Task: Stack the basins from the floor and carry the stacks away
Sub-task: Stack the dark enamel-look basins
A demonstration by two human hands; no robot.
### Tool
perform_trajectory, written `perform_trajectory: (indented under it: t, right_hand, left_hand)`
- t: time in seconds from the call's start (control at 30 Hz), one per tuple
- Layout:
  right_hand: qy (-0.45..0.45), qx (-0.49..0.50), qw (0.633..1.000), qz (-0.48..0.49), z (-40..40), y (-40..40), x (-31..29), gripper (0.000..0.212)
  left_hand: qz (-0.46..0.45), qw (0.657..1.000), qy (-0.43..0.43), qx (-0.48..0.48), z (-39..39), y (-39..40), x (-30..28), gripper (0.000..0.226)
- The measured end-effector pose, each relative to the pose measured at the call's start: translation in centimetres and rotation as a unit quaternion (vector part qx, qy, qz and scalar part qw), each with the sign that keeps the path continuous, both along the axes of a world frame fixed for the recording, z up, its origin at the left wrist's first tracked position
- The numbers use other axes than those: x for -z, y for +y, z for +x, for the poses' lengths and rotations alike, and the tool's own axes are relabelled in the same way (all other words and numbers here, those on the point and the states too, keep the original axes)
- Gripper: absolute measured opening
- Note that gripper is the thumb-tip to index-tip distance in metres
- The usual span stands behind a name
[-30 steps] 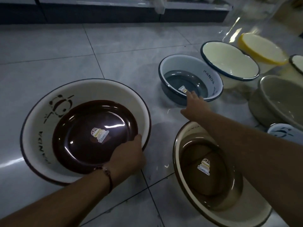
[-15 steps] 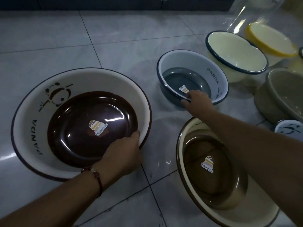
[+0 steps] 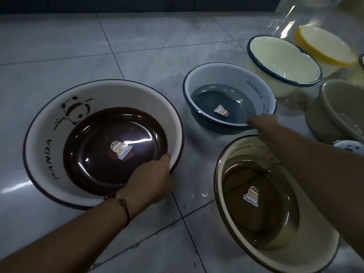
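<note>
The left hand (image 3: 151,181) gripped the near rim of the large brown basin (image 3: 59,134) on the tiled floor (image 3: 137,46), fingers curled over the edge, while the right hand (image 3: 264,123) reached across the tan basin (image 3: 275,257) and pinched the near rim of the blue-grey basin (image 3: 226,75). These two smaller basins sat close together on the right, with a cream basin (image 3: 283,56), a yellow-rimmed one (image 3: 325,46) and an olive one (image 3: 342,107) crowded behind — bare tiles lay to the left and far side.
</note>
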State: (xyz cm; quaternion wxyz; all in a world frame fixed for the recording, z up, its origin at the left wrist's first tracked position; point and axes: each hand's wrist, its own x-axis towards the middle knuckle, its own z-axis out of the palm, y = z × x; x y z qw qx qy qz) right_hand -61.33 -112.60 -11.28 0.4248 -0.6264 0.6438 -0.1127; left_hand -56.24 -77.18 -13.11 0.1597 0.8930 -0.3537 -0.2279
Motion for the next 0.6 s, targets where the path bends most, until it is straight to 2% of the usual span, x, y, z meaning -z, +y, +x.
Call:
perform_trajectory:
  t: [0.07,0.17,0.27,0.37,0.5,0.6]
  right_hand:
    - [-0.07,0.055,0.995,0.037,0.2,0.2,-1.4,0.062]
    - [-0.172,0.123,0.966,0.149,0.4,2.8,-4.2,0.037]
    - [-0.226,0.16,0.936,0.219,0.3,4.9,-5.7,0.036]
    - [-0.276,0.196,0.908,0.247,0.3,5.9,-6.9,0.026]
    - [-0.301,0.193,0.904,0.233,-0.1,7.5,-9.9,0.025]
    - [-0.324,0.171,0.9,0.238,-0.5,9.0,-12.1,0.017]
  left_hand:
    - [0.002,1.0,-0.005,0.002,0.0,-0.1,0.0,0.054]
    - [0.008,1.0,-0.002,0.003,0.1,-0.1,0.2,0.051]
    - [0.012,1.0,-0.005,0.0,0.0,-0.2,0.3,0.051]
    - [0.007,1.0,-0.007,0.0,0.0,-0.1,0.3,0.048]
    - [-0.006,1.0,-0.003,0.015,0.3,0.6,0.4,0.041]
    - [-0.019,0.999,0.011,0.023,0.5,1.9,0.2,0.047]
